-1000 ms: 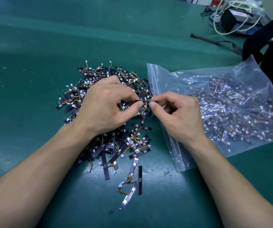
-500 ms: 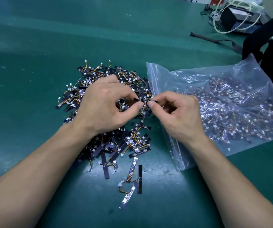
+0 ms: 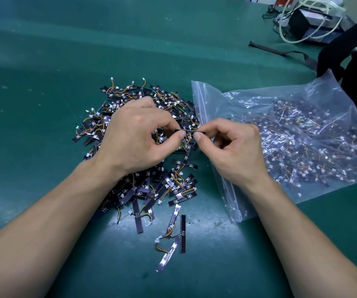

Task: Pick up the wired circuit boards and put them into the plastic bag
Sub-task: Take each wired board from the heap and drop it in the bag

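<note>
1. The left hand (image 3: 138, 136) and right hand (image 3: 233, 151) meet almost thumb to thumb. Each pinches 1 end of a single thin black circuit board (image 3: 190, 131), held level between them, with the other fingers curled in.
2. Beneath the left hand and spreading out past it lies the pile (image 3: 173, 186) of loose boards. Each has short orange-yellow wires and a white plug, and they are tangled together on the green surface (image 3: 44, 93).
3. Beneath and beyond the right hand lies the plastic bag (image 3: 302, 117), its zip edge facing the pile, with many boards already inside.
4. Nearer the body than both hands, a few stray boards (image 3: 183, 231) lie apart from the pile.
5. The boards look light, stiff and narrow, and would probably snap if bent. The wires are soft and likely to snag neighbours. A pinch on the strip's edges near 1 end, not on the wire, seems the best hold, with a slow lift so hangers-on drop free.
</note>
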`<act>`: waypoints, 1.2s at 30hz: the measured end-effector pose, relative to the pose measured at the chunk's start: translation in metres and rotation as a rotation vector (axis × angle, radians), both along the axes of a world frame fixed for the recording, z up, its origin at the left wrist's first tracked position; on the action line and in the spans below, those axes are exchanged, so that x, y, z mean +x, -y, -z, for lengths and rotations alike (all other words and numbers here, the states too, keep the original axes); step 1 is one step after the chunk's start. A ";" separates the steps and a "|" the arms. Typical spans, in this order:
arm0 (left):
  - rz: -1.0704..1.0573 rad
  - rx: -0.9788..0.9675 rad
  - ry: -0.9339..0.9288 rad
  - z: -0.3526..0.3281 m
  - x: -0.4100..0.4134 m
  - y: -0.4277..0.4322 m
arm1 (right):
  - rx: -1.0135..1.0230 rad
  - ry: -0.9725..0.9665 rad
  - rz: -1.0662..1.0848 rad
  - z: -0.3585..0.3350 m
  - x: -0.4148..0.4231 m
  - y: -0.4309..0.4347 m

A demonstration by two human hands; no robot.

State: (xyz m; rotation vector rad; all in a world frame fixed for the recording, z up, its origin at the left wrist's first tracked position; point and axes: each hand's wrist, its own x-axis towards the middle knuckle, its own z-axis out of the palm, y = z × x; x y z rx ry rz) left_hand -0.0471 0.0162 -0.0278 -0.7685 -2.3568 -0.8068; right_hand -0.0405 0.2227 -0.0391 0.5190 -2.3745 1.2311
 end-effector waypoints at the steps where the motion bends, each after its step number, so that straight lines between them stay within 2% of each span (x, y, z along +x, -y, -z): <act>1: 0.016 -0.006 -0.001 0.000 0.000 0.001 | 0.003 0.005 0.009 0.000 -0.001 0.000; 8: 0.017 -0.014 0.008 0.001 -0.001 0.001 | 0.012 0.021 -0.016 0.000 0.000 -0.002; 20: 0.076 0.101 0.056 0.001 0.000 0.000 | 0.012 -0.013 -0.083 -0.001 0.001 -0.001; 36: 0.051 0.016 0.020 0.003 -0.003 0.004 | 0.053 -0.063 -0.059 0.003 -0.002 -0.002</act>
